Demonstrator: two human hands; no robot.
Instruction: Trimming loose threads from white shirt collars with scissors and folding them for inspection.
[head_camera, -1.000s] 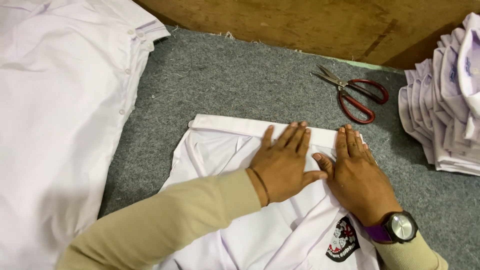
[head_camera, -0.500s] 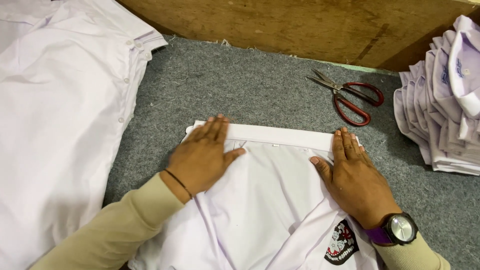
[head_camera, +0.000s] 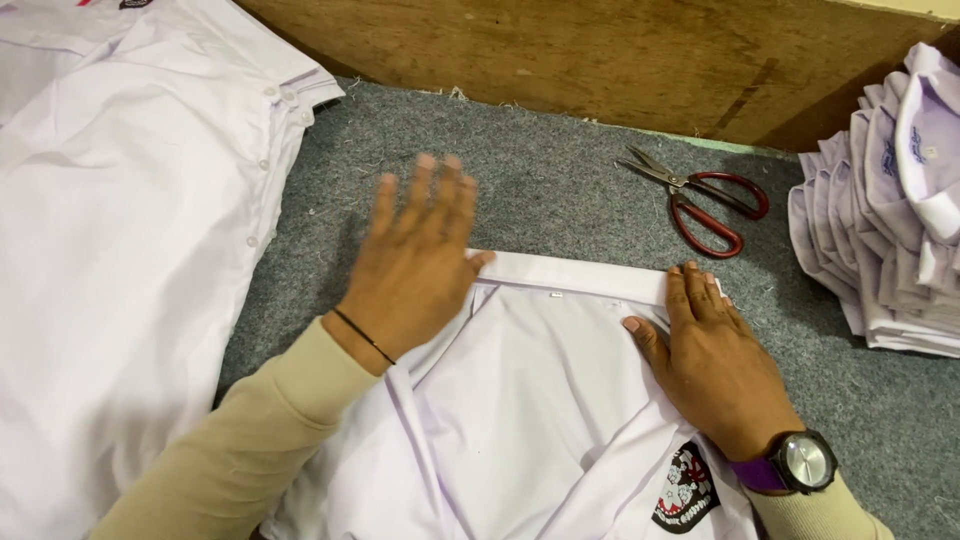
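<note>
**One shirt on the mat, two piles beside it**

One white shirt (head_camera: 540, 420) lies on the grey felt mat (head_camera: 560, 190), with one pair of red-handled scissors (head_camera: 700, 195) nearby and two shirt piles, left (head_camera: 110, 250) and right (head_camera: 890, 230). Right hand (head_camera: 715, 370) is pressed flat on the hem, fingers spread. Left hand (head_camera: 415, 265), open and blurred, has slid off past the shirt's left corner since half a second ago.

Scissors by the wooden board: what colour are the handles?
Red handles, with grey metal blades, on the scissors; the head view shows them clearly, lying on the grey carpet.
</note>
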